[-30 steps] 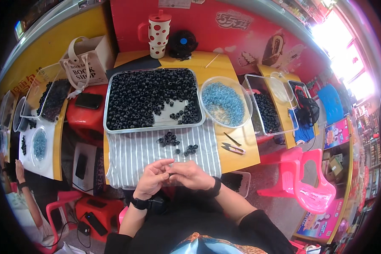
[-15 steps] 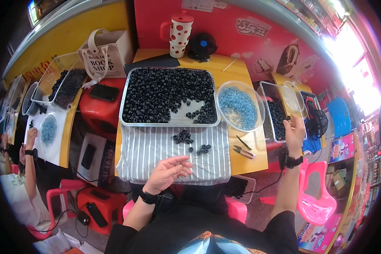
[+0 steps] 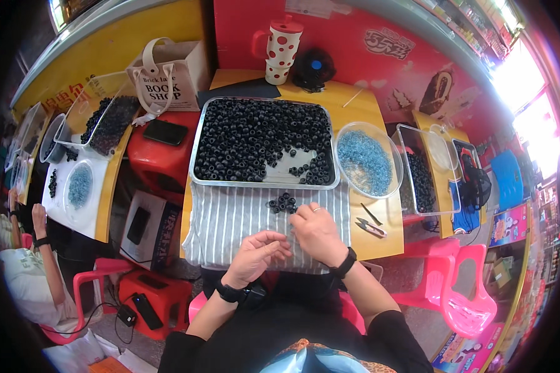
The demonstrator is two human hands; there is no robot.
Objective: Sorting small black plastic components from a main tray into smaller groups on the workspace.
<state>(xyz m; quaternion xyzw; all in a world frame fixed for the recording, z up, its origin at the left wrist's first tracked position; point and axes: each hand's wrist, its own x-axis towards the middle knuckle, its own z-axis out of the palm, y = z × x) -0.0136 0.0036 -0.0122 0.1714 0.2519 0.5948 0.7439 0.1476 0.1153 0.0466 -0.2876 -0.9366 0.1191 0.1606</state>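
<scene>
A small cluster of black beads (image 3: 283,202) lies on the grey-and-white striped cloth (image 3: 221,227). Just to its right, my right hand (image 3: 317,233) bends over the cloth with its fingers pressed together and pointing down; whatever is between the fingertips is hidden. Beside it on the left, my left hand (image 3: 258,256) hovers near the cloth's front edge, fingers loosely curved and apart, with nothing visible in them. Behind the cloth stands a metal tray (image 3: 264,184) filled with black beads, a bare patch showing at its front right.
Right of the tray sits a round clear tub (image 3: 399,180) of pale blue beads. Thread snips (image 3: 371,228) and black tweezers (image 3: 371,214) lie nearby. Farther right is a clear bin (image 3: 442,211) with black beads. A polka-dot tumbler (image 3: 283,53) stands behind. A person (image 3: 40,273) sits at the left table.
My right hand has come back from the clear bin at the right to the cloth beside my left hand. The left fingers have curved slightly. The whole view has shifted a little.
</scene>
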